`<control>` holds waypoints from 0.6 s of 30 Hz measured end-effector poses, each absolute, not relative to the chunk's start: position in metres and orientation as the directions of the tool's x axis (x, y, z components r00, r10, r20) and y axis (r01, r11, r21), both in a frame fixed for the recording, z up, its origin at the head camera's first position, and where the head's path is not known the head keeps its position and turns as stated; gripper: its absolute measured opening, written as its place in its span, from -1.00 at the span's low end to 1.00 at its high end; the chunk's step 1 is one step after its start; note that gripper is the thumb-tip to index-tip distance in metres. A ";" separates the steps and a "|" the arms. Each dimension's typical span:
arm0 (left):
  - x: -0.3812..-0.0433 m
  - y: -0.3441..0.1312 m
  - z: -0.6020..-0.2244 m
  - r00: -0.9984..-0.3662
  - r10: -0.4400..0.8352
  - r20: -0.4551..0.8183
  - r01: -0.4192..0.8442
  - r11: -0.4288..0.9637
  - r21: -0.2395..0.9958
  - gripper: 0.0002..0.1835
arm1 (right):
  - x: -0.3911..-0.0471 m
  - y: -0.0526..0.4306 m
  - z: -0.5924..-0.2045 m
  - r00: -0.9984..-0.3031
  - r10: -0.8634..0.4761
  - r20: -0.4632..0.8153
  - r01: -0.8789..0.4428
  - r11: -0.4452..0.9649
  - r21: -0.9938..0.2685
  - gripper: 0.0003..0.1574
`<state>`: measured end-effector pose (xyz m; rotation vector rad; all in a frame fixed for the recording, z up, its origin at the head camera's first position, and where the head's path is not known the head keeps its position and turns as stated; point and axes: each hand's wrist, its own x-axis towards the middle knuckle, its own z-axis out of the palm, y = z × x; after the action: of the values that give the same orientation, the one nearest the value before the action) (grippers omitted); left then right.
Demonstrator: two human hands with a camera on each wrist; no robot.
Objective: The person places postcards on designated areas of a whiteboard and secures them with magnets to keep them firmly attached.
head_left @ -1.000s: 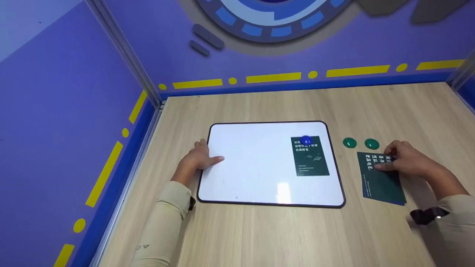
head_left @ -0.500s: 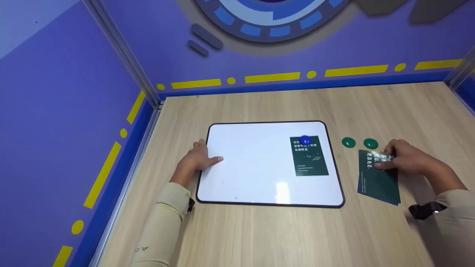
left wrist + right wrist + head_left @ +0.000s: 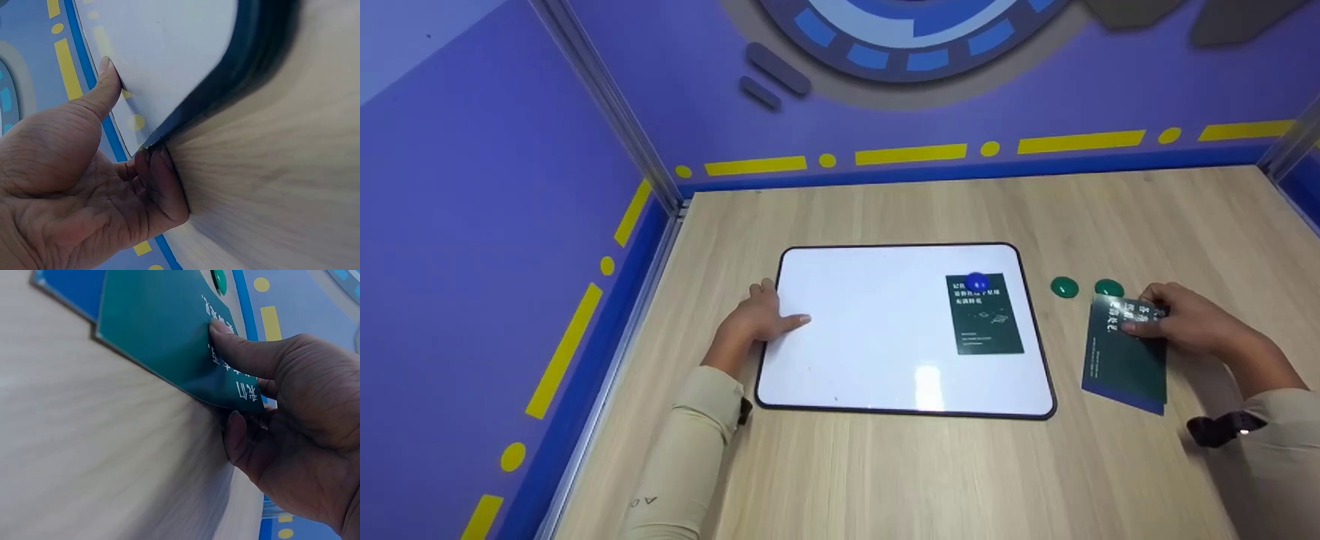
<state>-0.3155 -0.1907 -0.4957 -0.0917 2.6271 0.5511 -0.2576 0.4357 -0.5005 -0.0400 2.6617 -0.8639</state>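
My left hand (image 3: pixel 754 319) grips the left edge of a whiteboard (image 3: pixel 855 322); its thumb lies on the white face and its fingers curl against the black rim in the left wrist view. With thumb above and fingers below, my right hand (image 3: pixel 1196 322) pinches the edge of a dark green card (image 3: pixel 1125 356) printed with white characters. A blue card (image 3: pixel 76 287) shows beneath the green one. On the board's right side, a blue round magnet (image 3: pixel 976 283) sits over the top of another green card (image 3: pixel 990 326).
Two green round magnets, a left one (image 3: pixel 1064 287) and a right one (image 3: pixel 1109 288), lie between the board and the right hand. The wooden table (image 3: pixel 885 480) meets a purple back wall (image 3: pixel 885 120) and a left wall (image 3: pixel 547 225).
The green card in my right hand has turned and shifted up and slightly left, showing more blue at its lower edge. My left hand and the whiteboard have stayed in place.
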 end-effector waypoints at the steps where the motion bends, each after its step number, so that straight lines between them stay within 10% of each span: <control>1: -0.316 -0.191 -0.496 -0.895 0.028 -0.444 -0.154 0.917 0.368 0.22 | -0.257 0.436 -0.501 -0.943 -0.127 -0.308 0.077 0.816 -0.573 -0.32; 18: -0.315 -0.193 -0.496 -0.900 0.038 -0.433 -0.150 0.908 0.392 0.22 | -0.257 0.433 -0.503 -0.944 -0.116 -0.308 0.090 0.809 -0.581 -0.35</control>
<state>-0.3151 -0.1931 -0.4961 -0.0810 2.6295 0.5876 -0.2574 0.4331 -0.5027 -0.0197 2.6659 -0.8789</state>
